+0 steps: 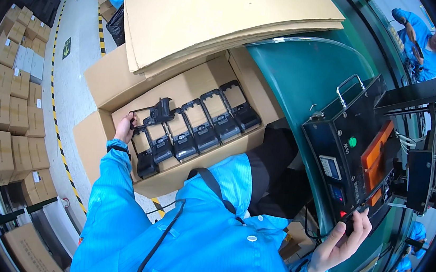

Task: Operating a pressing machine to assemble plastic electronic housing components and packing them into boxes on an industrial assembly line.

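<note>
My left hand [125, 127] is closed on the end of a black plastic frame [162, 112], held tilted over the left part of an open cardboard box [106, 100]. Under it, several similar black plastic frames [206, 135] stand side by side in a slanting row inside the box. To the right, my right hand [342, 245] is at the near edge of a black machine [330, 132] with orange blocks [378, 147] and a green button. Its thumb and fingers are bent around a small dark part there, which I cannot make out.
Flat cardboard sheets [225, 14] lie across the box's far side. A green work surface [288, 74] carries the machine. Stacked cartons [0, 108] line the left, beyond a floor with striped tape [56, 135]. Other people in blue [423, 51] are at the right and top.
</note>
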`<state>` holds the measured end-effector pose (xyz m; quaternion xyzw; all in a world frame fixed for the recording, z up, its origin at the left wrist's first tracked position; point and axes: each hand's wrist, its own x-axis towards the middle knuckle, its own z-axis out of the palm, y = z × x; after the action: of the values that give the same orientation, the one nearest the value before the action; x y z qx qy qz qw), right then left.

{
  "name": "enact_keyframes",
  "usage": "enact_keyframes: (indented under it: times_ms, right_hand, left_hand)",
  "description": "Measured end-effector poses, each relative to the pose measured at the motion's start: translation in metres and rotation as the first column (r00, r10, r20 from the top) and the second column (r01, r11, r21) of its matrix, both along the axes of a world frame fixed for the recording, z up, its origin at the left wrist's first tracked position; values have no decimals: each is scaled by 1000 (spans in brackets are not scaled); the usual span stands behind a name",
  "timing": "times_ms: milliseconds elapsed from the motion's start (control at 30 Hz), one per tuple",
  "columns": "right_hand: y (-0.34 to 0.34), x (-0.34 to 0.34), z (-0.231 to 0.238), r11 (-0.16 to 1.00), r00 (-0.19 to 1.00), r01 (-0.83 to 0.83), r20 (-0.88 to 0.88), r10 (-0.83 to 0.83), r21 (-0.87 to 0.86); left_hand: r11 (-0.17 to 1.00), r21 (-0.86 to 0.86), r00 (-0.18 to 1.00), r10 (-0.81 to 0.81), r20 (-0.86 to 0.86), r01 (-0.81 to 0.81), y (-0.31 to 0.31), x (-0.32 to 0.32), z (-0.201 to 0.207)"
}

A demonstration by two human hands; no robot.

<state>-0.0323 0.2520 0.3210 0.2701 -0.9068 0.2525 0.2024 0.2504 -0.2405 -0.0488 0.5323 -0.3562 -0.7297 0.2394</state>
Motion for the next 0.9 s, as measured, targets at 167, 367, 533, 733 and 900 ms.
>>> enact_keyframes:
  times_ms: [167, 367, 533, 733, 900]
  right_hand:
    - [2, -4, -2, 1000, 1000, -20, -16, 20, 2]
    - [5, -3, -2, 998, 1000, 13, 21, -11, -55]
    - [-3, -2, 1, 995, 996, 84, 46, -81, -47]
    - [-17, -5, 18, 999, 1000, -29, -12, 28, -36]
    - [-17, -7, 24, 1000, 1000, -9, 2, 9, -22]
  left_hand:
    - [999, -17, 997, 35, -70, -37, 12, 4, 11]
    - [988, -17, 941, 143, -306, -156, 5, -40, 31]
    - [977, -26, 917, 191, -349, -213, 1, -144, 5]
    - [911, -371, 981, 193, 0, -179, 10, -248, -24]
    - [605, -577, 446, 372, 814, 549, 31, -289, -21]
